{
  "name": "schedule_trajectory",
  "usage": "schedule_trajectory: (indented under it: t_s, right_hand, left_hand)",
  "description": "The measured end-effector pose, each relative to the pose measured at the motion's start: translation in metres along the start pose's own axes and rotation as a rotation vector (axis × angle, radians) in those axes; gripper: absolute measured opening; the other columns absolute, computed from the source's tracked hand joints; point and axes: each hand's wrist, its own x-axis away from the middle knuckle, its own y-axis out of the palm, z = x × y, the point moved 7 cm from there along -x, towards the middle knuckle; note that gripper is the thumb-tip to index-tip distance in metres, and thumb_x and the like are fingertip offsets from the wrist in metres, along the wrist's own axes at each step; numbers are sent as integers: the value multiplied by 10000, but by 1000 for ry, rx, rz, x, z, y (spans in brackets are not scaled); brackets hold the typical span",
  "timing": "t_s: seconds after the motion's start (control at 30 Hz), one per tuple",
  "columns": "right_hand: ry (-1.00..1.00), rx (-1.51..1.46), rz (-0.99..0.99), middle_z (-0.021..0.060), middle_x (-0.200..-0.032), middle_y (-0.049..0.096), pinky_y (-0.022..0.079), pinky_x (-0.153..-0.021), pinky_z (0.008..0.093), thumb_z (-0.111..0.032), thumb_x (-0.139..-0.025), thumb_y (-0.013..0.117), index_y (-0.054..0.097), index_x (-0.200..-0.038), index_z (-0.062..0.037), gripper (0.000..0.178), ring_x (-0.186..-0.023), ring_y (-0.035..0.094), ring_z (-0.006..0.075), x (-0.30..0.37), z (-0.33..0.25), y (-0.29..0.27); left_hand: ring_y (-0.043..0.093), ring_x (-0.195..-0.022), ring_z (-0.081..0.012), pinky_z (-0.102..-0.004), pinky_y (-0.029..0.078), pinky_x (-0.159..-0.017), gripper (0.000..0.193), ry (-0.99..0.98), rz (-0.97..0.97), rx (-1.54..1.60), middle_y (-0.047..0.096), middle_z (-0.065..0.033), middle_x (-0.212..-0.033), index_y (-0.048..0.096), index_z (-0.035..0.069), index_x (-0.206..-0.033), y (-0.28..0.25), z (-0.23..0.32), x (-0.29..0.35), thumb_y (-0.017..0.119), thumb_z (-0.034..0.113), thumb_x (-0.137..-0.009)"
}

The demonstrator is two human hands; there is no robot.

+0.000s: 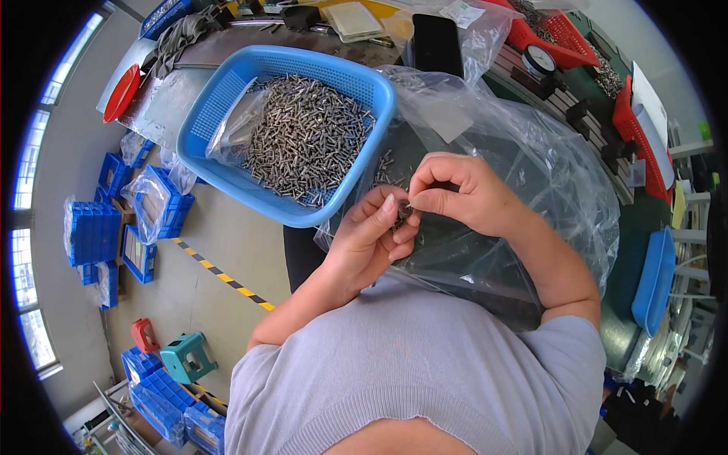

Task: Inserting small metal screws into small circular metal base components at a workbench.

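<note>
My left hand is curled around a few small dark metal parts, whose exact kind is too small to tell. My right hand meets it at the fingertips, thumb and forefinger pinched together at a small metal piece that is mostly hidden. Just beyond my hands a light blue plastic basket holds a heap of short metal pins and a crumpled clear bag. A small pile of loose pins lies between the basket and my right hand.
Clear plastic sheeting covers the dark table under my hands. Farther back are a black phone, a dial gauge and a red basket of metal parts. A blue tray sits at the right; blue crates stand on the floor at left.
</note>
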Motion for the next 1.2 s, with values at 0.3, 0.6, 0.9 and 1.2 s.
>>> schedule_trajectory:
  t_s: [0.3,0.6,0.9,1.2]
  right_hand:
    - [-73,169,1,21,-844,572,440,-684,248,-85,-813,687,622,-863,-36,96,-772,556,111,0,-10,5]
    - [-329,288,59,44,-863,564,452,-710,288,-75,-749,729,607,-845,-59,157,-805,569,185,-1,-16,6]
    - [-345,251,121,53,-816,585,457,-679,285,-48,-769,706,637,-825,-40,89,-770,575,175,2,-20,-2]
    - [-361,668,138,66,-833,589,476,-682,349,-68,-726,694,652,-845,-62,126,-823,583,257,-1,3,-4]
  left_hand:
    - [411,-652,-87,-215,347,-535,193,-23,14,-9,552,-42,-856,527,79,-1032,1,0,0,537,261,-968]
    - [401,-639,-81,-216,329,-528,253,-48,-26,-24,531,-29,-833,527,67,-1005,6,-1,0,567,311,-947]
    - [416,-709,-99,-224,354,-567,257,68,14,-9,545,-46,-932,531,65,-1091,-1,1,2,531,290,-967]
    - [383,-703,-93,-189,339,-531,242,61,-155,136,495,-67,-947,530,85,-1132,-1,4,5,493,272,-983]
